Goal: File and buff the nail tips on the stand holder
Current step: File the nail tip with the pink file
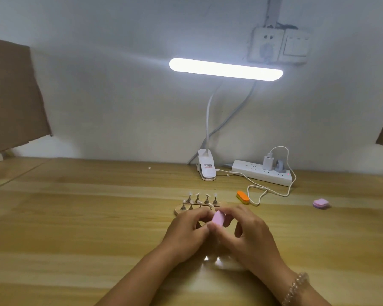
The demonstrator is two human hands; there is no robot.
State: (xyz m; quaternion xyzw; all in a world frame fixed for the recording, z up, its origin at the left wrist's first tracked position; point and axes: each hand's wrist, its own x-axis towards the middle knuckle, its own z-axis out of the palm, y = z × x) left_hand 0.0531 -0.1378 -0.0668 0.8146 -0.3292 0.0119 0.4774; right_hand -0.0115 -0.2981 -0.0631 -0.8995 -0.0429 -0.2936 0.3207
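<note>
Wooden table (75, 217) is seen under everything. Clip lamp base (206, 168) is set at the table's back, straight beyond left hand (186, 230) & right hand (250, 235); its lit bar (226, 69) is held high above them. Power strip (261, 173) is laid beyond & right of the right hand, w/ white charger (268, 162) & grey plug (281, 166) plugged in. White cable (265, 191) is looped betw. strip & hands. Wall socket (265, 44) & switch (295, 45) are mounted above. Cardboard (13, 96) is propped far left.
</note>
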